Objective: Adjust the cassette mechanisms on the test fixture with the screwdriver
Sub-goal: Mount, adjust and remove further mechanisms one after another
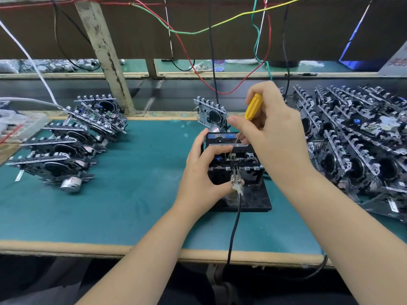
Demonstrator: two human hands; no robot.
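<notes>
Little writing can be read: red characters on a tilted white sign (398, 60) at the far right edge are cut off by the frame and too blurred to make out, and the blue label (221, 136) on the back of the mounted unit carries marks too small to tell. The test fixture (244, 190), a black block on a black base plate, stands on the green mat (132, 194) near the front middle of the bench, with a cassette mechanism (233, 155) seated on top of it. The left hand (203, 172) grips the left side of the mechanism and fixture, thumb over the top edge and fingers curled round the front face. The right hand (271, 126) is above and to the right of it, fingers curled round the yellow handle of the screwdriver (253, 107), whose thin shaft slants down and left so that its tip meets the top of the mechanism just beside the left thumb. A metal clip (236, 178) on a black cable (233, 230) is attached at the front of the fixture, and the cable runs off the near edge of the bench. Another mechanism (210, 114) stands upright just behind the fixture. A row of mechanisms (66, 148) lies well apart to the left, and a dense heap of mechanisms (356, 137) fills the right side, close to the right forearm. Red, green, yellow and black wires (198, 29) hang across the dark panel behind
</notes>
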